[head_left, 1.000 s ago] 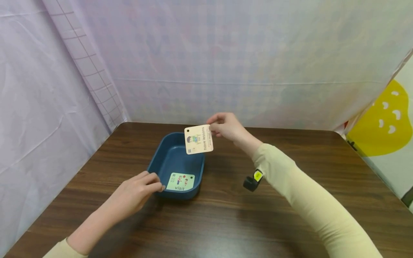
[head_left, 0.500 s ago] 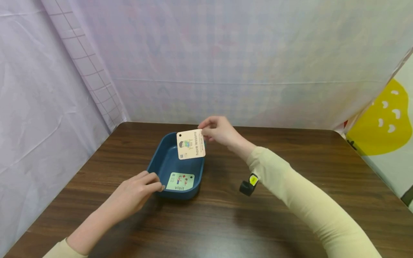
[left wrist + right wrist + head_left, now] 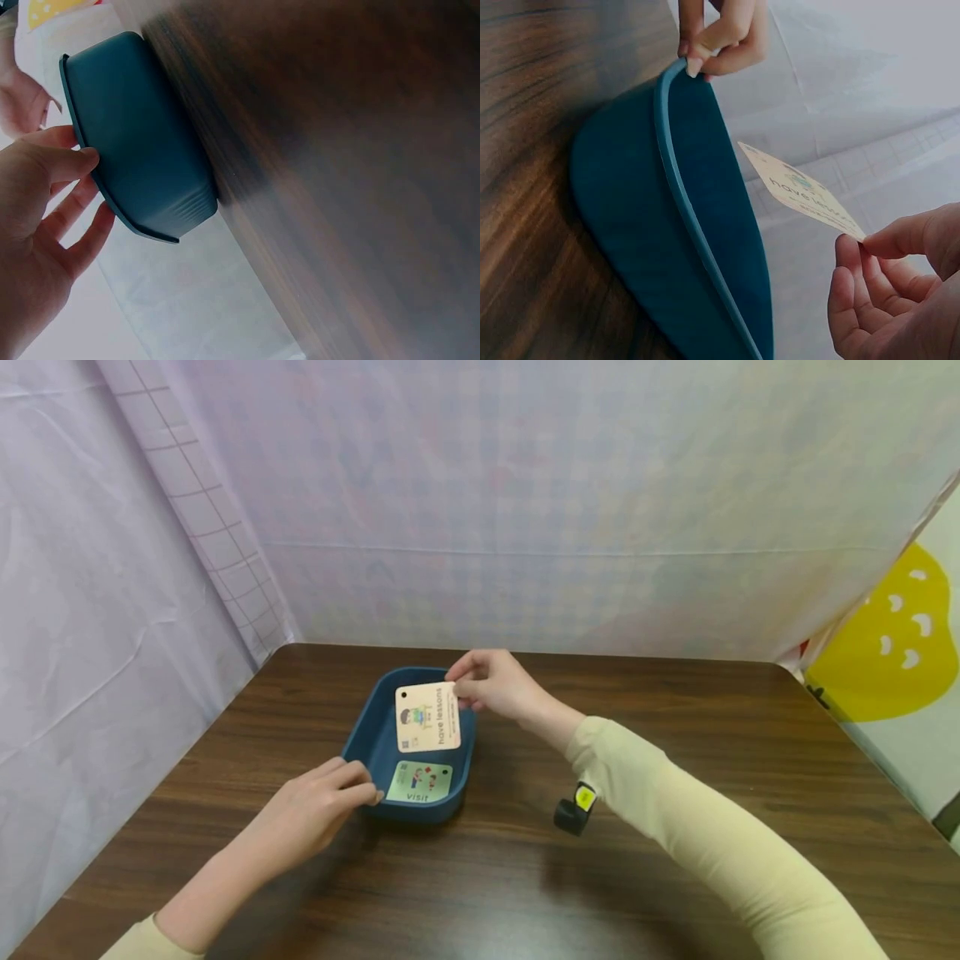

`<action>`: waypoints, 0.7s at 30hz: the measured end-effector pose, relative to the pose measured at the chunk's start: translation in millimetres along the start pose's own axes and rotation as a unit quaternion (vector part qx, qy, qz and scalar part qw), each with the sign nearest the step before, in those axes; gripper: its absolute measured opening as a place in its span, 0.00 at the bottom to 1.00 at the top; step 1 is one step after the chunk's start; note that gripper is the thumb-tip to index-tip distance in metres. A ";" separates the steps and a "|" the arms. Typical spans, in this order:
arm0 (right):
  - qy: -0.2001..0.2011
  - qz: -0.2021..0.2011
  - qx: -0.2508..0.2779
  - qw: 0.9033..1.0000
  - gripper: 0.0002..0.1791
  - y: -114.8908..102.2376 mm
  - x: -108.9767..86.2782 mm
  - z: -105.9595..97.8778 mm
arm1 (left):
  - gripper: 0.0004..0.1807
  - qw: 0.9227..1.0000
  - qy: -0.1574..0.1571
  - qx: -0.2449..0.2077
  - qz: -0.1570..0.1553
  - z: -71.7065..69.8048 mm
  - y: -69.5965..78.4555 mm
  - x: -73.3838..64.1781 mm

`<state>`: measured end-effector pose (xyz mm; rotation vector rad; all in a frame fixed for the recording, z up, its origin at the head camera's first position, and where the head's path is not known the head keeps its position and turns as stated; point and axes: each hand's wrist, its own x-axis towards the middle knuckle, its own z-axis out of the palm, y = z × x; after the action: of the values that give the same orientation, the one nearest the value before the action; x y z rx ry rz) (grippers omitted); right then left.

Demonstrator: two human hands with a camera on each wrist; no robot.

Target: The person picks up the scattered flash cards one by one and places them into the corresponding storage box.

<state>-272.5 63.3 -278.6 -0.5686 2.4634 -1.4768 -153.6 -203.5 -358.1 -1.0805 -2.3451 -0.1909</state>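
Observation:
A blue plastic bin stands on the wooden table, left of the middle in the head view. My left hand pinches its near left rim, thumb outside on the wall in the left wrist view. Inside, at the near end, lies a green flashcard printed "visit". Over the bin, my right hand holds a cream flashcard printed "have lessons" by one corner between thumb and fingertips. In the right wrist view that flashcard is tilted and apart from the rim.
The dark wooden table extends to both sides of the bin. Pale cloth hangs behind and at the left. A black device with a yellow label is strapped at the right wrist. A yellow shape shows at far right.
My right hand has moved left and toward me, bringing the cream flashcard from the bin's far right edge to over its middle. The left hand, bin and green flashcard have stayed put.

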 end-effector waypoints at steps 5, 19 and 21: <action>-0.010 -0.008 0.005 1.000 0.09 -0.8 -2.5 5.0 | 0.12 1.000 -0.003 0.001 -0.002 0.1 0.3 -0.3; -0.025 -0.013 0.007 1.000 0.09 -3.2 -7.5 10.1 | 0.14 1.000 -0.010 -0.006 -0.008 -0.5 1.5 -0.3; -0.027 -0.016 0.007 0.999 0.09 -3.6 -7.7 10.5 | 0.15 1.000 -0.006 -0.005 -0.007 -0.3 1.6 -0.2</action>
<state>-260.8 56.8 -280.4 -0.6385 2.4109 -1.4701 -152.2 -202.6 -358.0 -1.0734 -2.3660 -0.2018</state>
